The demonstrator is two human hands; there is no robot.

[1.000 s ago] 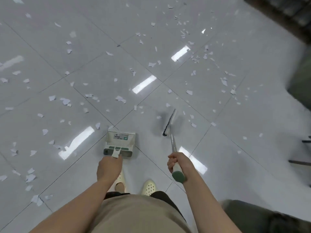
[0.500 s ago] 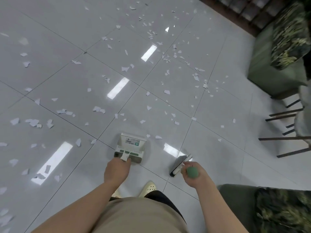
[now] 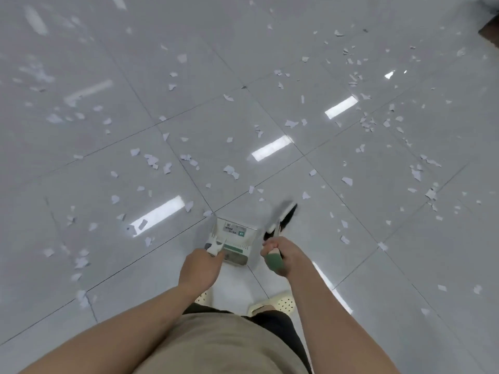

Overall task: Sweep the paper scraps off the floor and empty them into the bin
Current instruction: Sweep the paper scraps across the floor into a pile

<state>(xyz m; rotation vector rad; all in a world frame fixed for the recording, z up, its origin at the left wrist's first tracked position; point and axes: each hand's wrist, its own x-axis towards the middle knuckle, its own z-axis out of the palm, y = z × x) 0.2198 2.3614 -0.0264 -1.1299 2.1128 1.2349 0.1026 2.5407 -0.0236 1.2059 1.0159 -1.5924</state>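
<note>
Glossy grey tiled floor [image 3: 81,184], scattered paper scraps [image 3: 231,171], dustpan [image 3: 234,240]

Both bare forearms reaching forward and down from the bottom of the view, converging toward the middle. Left hand [image 3: 199,268] knuckles-up, fingers curled round the dustpan handle [image 3: 216,245]. Right hand [image 3: 280,253] just beside it, wrapped round the green-tipped broom handle [image 3: 274,261], wrist bent and thumb side up.

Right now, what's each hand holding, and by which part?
The left hand grips the dustpan by its handle. The right hand grips the broom near the green top end of its handle.
</note>
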